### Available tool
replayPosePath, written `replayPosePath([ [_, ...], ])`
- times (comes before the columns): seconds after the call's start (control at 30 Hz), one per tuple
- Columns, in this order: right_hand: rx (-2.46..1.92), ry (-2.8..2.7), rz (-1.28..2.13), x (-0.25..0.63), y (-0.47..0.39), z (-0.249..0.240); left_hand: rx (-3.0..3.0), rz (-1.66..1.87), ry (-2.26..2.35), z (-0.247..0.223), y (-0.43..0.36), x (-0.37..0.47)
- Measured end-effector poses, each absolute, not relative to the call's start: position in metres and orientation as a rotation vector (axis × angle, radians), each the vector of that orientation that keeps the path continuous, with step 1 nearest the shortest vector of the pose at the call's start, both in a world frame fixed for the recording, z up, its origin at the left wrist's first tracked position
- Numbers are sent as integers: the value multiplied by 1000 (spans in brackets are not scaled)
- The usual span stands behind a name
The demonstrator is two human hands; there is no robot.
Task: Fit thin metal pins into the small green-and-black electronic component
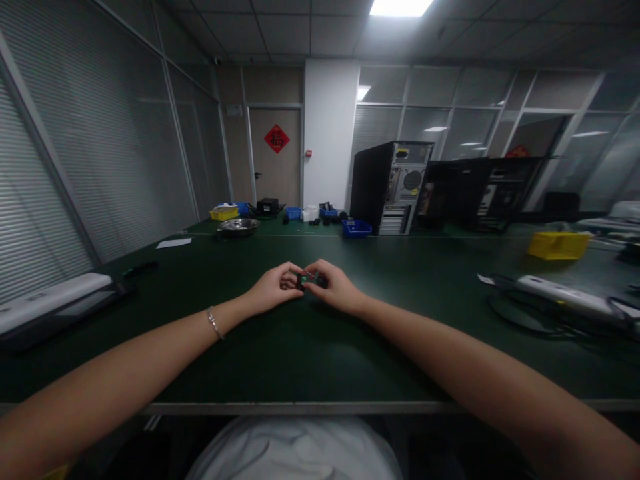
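Observation:
Just above the green tabletop [320, 363], my two hands meet around a small black-and-green part [303, 281], too small and blurred to name further. My left hand [277, 285] pinches its left side between thumb and fingers; a silver bracelet [215, 323] circles that wrist. From the other side, my right hand [334, 285] grips the same part, thumb below and index finger above. A thin reddish line, perhaps a wire, shows by the right fingertips. The fingers hide most of the part.
White power strips lie at left [55, 300] and right [570, 297], the right one with black cables. Farther back are a metal bowl [238, 227], a blue bin [357, 229], a black computer tower [393, 189] and a yellow bin [558, 245]. The table's front edge [320, 408] runs near my lap.

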State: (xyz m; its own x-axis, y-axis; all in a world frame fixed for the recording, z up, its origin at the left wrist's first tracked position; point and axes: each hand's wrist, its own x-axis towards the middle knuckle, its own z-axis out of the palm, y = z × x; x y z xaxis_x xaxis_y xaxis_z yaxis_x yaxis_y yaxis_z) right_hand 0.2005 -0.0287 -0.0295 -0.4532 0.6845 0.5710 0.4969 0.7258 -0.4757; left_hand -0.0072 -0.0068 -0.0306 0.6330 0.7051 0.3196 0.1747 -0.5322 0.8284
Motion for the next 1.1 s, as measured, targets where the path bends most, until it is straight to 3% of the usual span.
replayPosePath([
  [1.1,-813,-2131,378,199,-32,-29,1869,906,722,-32,-2,-4],
])
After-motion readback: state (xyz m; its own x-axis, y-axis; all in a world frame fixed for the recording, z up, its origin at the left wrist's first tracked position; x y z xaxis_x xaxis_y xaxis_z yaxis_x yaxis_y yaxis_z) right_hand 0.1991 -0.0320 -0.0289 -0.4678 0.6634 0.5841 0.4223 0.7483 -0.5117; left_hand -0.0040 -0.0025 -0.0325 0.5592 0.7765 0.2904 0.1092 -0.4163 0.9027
